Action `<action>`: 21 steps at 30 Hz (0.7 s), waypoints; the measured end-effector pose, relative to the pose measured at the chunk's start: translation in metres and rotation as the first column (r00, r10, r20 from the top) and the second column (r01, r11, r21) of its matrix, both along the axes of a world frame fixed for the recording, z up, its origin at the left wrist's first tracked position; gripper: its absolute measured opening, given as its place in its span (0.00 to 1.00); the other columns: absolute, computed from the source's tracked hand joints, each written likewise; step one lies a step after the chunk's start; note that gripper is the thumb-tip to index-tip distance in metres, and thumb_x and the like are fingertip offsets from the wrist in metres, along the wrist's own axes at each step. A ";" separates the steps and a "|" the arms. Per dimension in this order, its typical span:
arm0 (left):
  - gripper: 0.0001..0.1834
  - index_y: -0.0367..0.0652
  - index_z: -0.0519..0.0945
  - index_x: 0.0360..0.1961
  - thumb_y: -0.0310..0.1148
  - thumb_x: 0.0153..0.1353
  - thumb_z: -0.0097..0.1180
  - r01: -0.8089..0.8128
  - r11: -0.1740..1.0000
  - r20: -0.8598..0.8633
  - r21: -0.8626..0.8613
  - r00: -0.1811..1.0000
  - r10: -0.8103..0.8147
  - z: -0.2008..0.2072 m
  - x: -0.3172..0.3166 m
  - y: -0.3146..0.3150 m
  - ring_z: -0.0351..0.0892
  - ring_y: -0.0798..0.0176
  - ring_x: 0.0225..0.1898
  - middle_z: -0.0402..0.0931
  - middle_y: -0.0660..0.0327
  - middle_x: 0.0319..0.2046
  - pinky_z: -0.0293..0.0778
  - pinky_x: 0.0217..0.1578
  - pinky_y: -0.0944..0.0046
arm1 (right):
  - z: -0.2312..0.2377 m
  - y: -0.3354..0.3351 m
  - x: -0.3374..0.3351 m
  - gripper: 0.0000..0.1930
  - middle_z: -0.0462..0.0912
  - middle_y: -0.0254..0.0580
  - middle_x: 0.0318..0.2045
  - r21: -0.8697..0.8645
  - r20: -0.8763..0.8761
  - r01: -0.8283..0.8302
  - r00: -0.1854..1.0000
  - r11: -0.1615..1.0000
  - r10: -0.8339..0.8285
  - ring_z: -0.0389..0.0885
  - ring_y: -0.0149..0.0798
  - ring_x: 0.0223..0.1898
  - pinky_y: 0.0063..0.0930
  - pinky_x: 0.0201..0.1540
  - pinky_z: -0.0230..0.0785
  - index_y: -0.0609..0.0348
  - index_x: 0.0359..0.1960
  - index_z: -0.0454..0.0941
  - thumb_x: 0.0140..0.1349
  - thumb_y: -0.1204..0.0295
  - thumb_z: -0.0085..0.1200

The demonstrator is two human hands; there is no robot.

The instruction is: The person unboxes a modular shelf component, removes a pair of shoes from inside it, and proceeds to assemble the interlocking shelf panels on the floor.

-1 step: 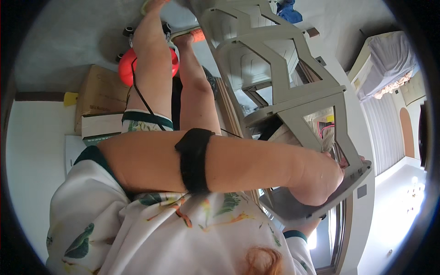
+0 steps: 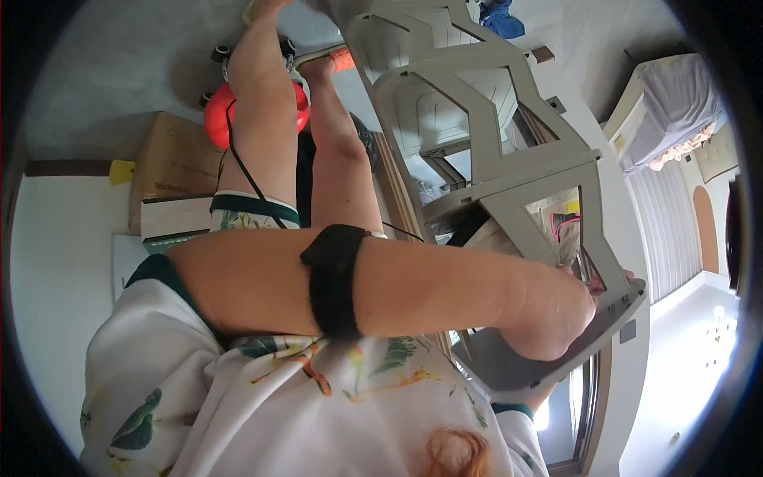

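My left arm, with a black strap round it, reaches across to the right. My left hand (image 2: 552, 322) is bent against the end of a grey plastic tiered rack (image 2: 513, 179). Its fingers go in behind the side frame, mostly hidden, and seem closed round it. Pinkish fingertips show at the frame's outer edge; I cannot tell which hand they belong to. The rack's end tier, a grey tray (image 2: 509, 366), lies under my left hand. My right forearm (image 2: 540, 395) passes behind this tray, which hides my right hand.
A red round object (image 2: 218, 115) with black wheels lies beside my legs. Behind it stand a brown cardboard box (image 2: 171, 155) and a white box (image 2: 175, 219). Blue cloth (image 2: 501, 20) lies past the rack. Farther right is a bed (image 2: 675, 107) with a light cover.
The end tray of the rack has dipped slightly and covers more of my right forearm. My left hand stays against the rack.
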State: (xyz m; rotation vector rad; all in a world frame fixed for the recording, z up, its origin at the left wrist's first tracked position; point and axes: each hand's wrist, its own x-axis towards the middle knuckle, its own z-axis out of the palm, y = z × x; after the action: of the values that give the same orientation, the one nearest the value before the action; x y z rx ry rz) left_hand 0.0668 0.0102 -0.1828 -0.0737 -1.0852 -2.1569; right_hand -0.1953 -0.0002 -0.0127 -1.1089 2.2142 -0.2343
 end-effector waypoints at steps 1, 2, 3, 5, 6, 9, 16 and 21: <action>0.23 0.23 0.64 0.47 0.26 0.49 0.43 -0.139 0.989 0.002 0.052 0.990 0.139 0.001 -0.006 0.006 0.71 0.47 0.46 0.70 0.39 0.41 0.61 0.51 0.59 | 0.000 -0.001 0.000 0.15 0.68 0.36 0.17 0.007 -0.004 0.004 1.000 1.000 -0.004 0.64 0.27 0.15 0.16 0.14 0.55 0.59 0.30 0.70 0.61 0.58 0.46; 0.17 0.26 0.75 0.37 0.28 0.48 0.46 -0.274 0.956 0.012 0.104 0.962 0.274 0.002 -0.012 0.009 0.77 0.46 0.38 0.76 0.41 0.33 0.69 0.42 0.59 | -0.001 -0.002 0.000 0.15 0.68 0.36 0.17 0.014 -0.004 0.006 1.000 1.000 -0.006 0.64 0.27 0.15 0.17 0.14 0.55 0.59 0.30 0.70 0.61 0.58 0.46; 0.16 0.26 0.76 0.35 0.29 0.49 0.46 -0.234 0.957 0.004 0.170 0.972 0.236 0.005 -0.013 0.010 0.77 0.47 0.37 0.76 0.41 0.33 0.70 0.41 0.59 | 0.001 -0.002 0.001 0.15 0.68 0.36 0.17 0.012 -0.017 0.010 1.000 1.000 -0.010 0.64 0.27 0.15 0.17 0.15 0.55 0.59 0.29 0.70 0.61 0.58 0.46; 0.15 0.27 0.77 0.32 0.29 0.48 0.47 -0.269 0.941 0.024 0.207 0.963 0.270 0.008 -0.014 0.015 0.77 0.48 0.36 0.76 0.42 0.32 0.69 0.41 0.59 | 0.003 -0.002 0.002 0.15 0.68 0.37 0.17 0.020 -0.029 0.020 0.999 1.000 -0.020 0.65 0.27 0.15 0.17 0.15 0.55 0.59 0.29 0.69 0.61 0.58 0.46; 0.14 0.28 0.77 0.30 0.30 0.48 0.47 -0.290 0.930 0.033 0.224 0.956 0.291 0.006 -0.010 0.011 0.77 0.48 0.36 0.76 0.42 0.31 0.69 0.42 0.59 | 0.004 -0.004 0.001 0.15 0.68 0.37 0.17 0.024 -0.033 0.023 0.999 0.999 -0.022 0.65 0.27 0.16 0.17 0.15 0.55 0.59 0.29 0.69 0.61 0.58 0.46; 0.13 0.31 0.79 0.26 0.31 0.46 0.49 -0.203 0.948 -0.088 0.244 0.969 0.230 -0.002 0.001 0.004 0.77 0.50 0.34 0.76 0.46 0.28 0.68 0.43 0.61 | 0.005 -0.003 0.003 0.15 0.69 0.37 0.17 0.023 -0.038 0.031 0.999 0.999 -0.030 0.65 0.27 0.16 0.17 0.15 0.56 0.59 0.29 0.69 0.61 0.58 0.46; 0.10 0.34 0.79 0.19 0.31 0.43 0.50 -0.257 0.957 0.006 0.134 0.966 0.259 0.002 0.004 -0.001 0.77 0.52 0.32 0.76 0.49 0.24 0.68 0.42 0.61 | 0.009 -0.005 0.002 0.15 0.69 0.37 0.17 0.014 -0.036 0.032 0.999 0.999 -0.032 0.66 0.27 0.17 0.17 0.16 0.56 0.59 0.29 0.69 0.61 0.58 0.46; 0.09 0.35 0.78 0.15 0.30 0.42 0.50 -0.396 0.918 0.082 0.029 0.916 0.392 0.000 0.006 -0.002 0.77 0.52 0.26 0.76 0.48 0.21 0.71 0.30 0.60 | 0.011 -0.007 0.000 0.15 0.69 0.37 0.18 0.005 -0.034 0.032 0.999 0.999 -0.032 0.66 0.27 0.17 0.17 0.16 0.57 0.59 0.28 0.69 0.61 0.58 0.46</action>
State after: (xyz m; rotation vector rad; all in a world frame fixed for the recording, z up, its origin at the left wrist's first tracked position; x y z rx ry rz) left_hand 0.0723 0.0078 -0.1830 0.2318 -0.9947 -1.8274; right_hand -0.1952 -0.0067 -0.0018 -1.0823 2.2621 -0.2240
